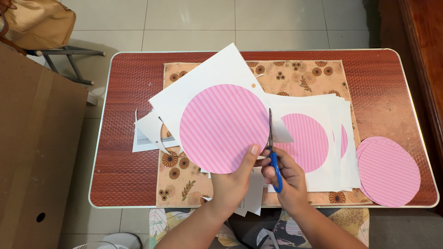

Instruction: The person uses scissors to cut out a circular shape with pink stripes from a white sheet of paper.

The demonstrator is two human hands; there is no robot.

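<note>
My left hand (pixel 235 177) holds a white paper sheet (pixel 203 85) printed with a big pink striped circle (pixel 224 128), thumb pressed on the circle's lower right edge. My right hand (pixel 287 177) grips blue-handled scissors (pixel 273 154), whose blades point up and away along the circle's right edge, cutting the white margin. Beneath lies a stack of white sheets with the same pink circle (pixel 307 142). A pile of cut-out pink circles (pixel 388 170) rests at the table's right front corner.
A reddish-brown folding table (pixel 127 152) carries a floral placemat (pixel 300 74). White paper offcuts (pixel 147 131) lie left of the sheet. A cardboard box (pixel 32 152) stands at left, a tan bag (pixel 39 20) on a chair at top left.
</note>
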